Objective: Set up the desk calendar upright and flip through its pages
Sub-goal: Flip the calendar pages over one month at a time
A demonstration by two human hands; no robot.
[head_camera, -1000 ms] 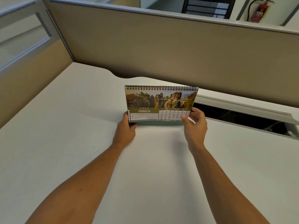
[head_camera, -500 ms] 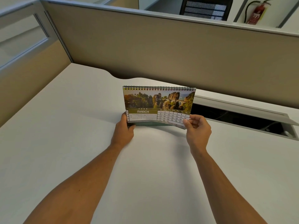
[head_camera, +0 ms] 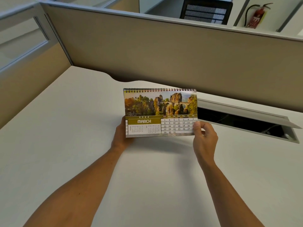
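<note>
Desk calendar [head_camera: 160, 112], upright on far-centre tabletop [head_camera: 65, 145]: March page's lower right corner now lifted clear of the stack, right hand [head_camera: 205, 138] fingers clamped on it, left hand [head_camera: 122, 136] gripping the base; page-flipping evidently begun.

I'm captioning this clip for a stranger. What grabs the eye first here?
The desk calendar, open at March, stands mid-desk, the right hand pinching its lower right page corner and the left hand bracing its left edge. Beyond the partition, a red fire extinguisher hangs top right.
</note>
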